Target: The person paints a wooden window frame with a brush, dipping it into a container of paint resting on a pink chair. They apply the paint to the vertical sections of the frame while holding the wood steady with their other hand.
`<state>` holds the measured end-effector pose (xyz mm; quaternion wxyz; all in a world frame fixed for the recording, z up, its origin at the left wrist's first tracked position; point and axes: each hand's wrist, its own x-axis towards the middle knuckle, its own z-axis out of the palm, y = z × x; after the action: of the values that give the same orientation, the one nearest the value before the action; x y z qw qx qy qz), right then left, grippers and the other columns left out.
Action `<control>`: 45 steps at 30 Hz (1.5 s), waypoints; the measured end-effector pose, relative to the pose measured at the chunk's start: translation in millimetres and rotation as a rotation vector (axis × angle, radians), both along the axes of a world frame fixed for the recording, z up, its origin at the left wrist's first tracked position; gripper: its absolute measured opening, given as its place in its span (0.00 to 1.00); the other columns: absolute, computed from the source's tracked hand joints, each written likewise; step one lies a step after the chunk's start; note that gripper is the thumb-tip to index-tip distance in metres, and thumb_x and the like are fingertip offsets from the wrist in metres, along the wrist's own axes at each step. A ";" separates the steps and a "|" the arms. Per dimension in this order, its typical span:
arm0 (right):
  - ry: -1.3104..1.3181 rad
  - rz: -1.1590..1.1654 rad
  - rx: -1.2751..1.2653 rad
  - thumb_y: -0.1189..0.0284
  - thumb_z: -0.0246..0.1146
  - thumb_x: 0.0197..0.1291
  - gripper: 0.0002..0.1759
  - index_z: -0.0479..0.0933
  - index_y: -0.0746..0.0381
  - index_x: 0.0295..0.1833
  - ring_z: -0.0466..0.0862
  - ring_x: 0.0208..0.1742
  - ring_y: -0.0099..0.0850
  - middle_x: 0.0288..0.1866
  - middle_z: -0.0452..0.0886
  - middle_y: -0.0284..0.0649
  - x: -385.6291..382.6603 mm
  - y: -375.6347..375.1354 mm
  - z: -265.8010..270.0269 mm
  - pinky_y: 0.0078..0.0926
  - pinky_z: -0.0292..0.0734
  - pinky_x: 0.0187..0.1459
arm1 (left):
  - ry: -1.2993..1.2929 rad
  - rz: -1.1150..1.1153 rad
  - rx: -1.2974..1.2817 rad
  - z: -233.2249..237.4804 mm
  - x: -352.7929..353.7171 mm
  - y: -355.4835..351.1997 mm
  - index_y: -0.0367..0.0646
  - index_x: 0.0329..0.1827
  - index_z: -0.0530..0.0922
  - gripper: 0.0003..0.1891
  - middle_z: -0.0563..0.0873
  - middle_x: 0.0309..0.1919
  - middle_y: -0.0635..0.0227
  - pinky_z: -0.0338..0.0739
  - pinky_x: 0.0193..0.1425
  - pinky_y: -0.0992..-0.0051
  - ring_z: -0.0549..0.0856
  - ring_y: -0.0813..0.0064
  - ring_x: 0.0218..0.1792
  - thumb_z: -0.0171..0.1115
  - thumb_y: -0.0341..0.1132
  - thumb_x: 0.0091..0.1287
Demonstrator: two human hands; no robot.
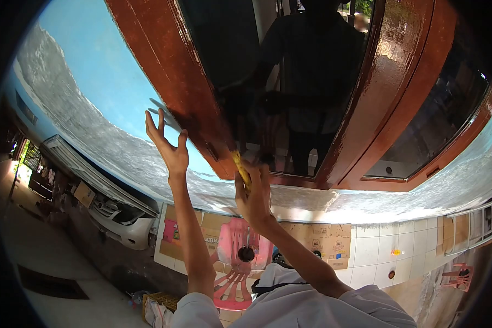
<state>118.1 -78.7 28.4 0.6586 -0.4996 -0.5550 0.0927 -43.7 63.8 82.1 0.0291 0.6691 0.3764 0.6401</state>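
My right hand (253, 194) is closed around a yellow-handled tool (241, 170), probably a brush, whose tip is at the lower left corner of the brown window frame (194, 93). Dark glass (290, 82) inside the frame shows a reflection of a person. My left hand (170, 147) is raised before the light blue wall (98, 49), left of the frame, with its fingers apart and nothing in it. Whether its fingertips touch the wall is unclear.
Below the wall, a pink chair (232, 290) bears a dark round container (246, 253). Cardboard (317, 238) lies on the tiled floor (366, 246). A white car (128, 227) stands at left, a metal ladder (475, 229) at right.
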 end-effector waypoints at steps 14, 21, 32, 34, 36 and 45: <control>0.066 -0.013 0.003 0.84 0.61 0.64 0.20 0.72 0.62 0.62 0.80 0.45 0.49 0.50 0.71 0.53 -24.8 -5.9 6.8 0.40 0.77 0.43 | -0.005 -0.012 -0.006 -1.5 3.2 0.1 0.48 0.84 0.43 0.52 0.50 0.78 0.50 0.54 0.79 0.46 0.64 0.50 0.77 0.67 0.26 0.59; 0.093 0.017 -0.142 0.85 0.60 0.65 0.20 0.70 0.62 0.62 0.81 0.45 0.54 0.52 0.70 0.55 -26.9 9.6 14.6 0.46 0.77 0.43 | 0.013 -0.020 0.019 -1.6 2.5 -0.5 0.48 0.84 0.44 0.52 0.50 0.78 0.50 0.53 0.79 0.46 0.64 0.51 0.77 0.67 0.28 0.60; 0.156 0.030 -0.096 0.86 0.60 0.64 0.24 0.69 0.60 0.65 0.81 0.44 0.50 0.48 0.68 0.52 -45.9 3.7 17.1 0.45 0.77 0.39 | 0.011 -0.052 0.032 -4.5 0.8 2.9 0.49 0.84 0.44 0.51 0.52 0.77 0.49 0.54 0.79 0.47 0.63 0.49 0.77 0.68 0.30 0.62; 0.153 0.008 -0.114 0.85 0.60 0.64 0.24 0.69 0.59 0.65 0.82 0.43 0.50 0.48 0.68 0.52 -44.6 7.7 7.8 0.45 0.78 0.38 | -0.007 -0.058 -0.002 -4.8 -0.3 1.7 0.49 0.84 0.43 0.51 0.52 0.77 0.50 0.55 0.79 0.47 0.64 0.49 0.77 0.68 0.31 0.63; 0.154 -0.006 -0.104 0.85 0.61 0.64 0.25 0.69 0.57 0.65 0.83 0.43 0.51 0.48 0.68 0.51 -42.9 12.8 -17.9 0.46 0.78 0.37 | -0.006 -0.065 -0.008 -5.6 -2.3 1.8 0.48 0.84 0.43 0.51 0.52 0.77 0.50 0.56 0.79 0.46 0.63 0.49 0.77 0.69 0.31 0.63; 0.110 0.052 -0.162 0.84 0.61 0.65 0.22 0.71 0.60 0.63 0.80 0.41 0.45 0.48 0.69 0.51 -19.6 -4.2 -61.4 0.40 0.77 0.36 | 0.034 -0.050 0.060 -8.1 -0.7 5.7 0.47 0.84 0.44 0.51 0.52 0.77 0.49 0.57 0.78 0.46 0.64 0.49 0.77 0.69 0.32 0.63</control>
<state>98.5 -83.0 -33.0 0.6430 -0.5309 -0.5213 0.1817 -44.4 69.5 74.0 0.0183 0.6897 0.3406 0.6387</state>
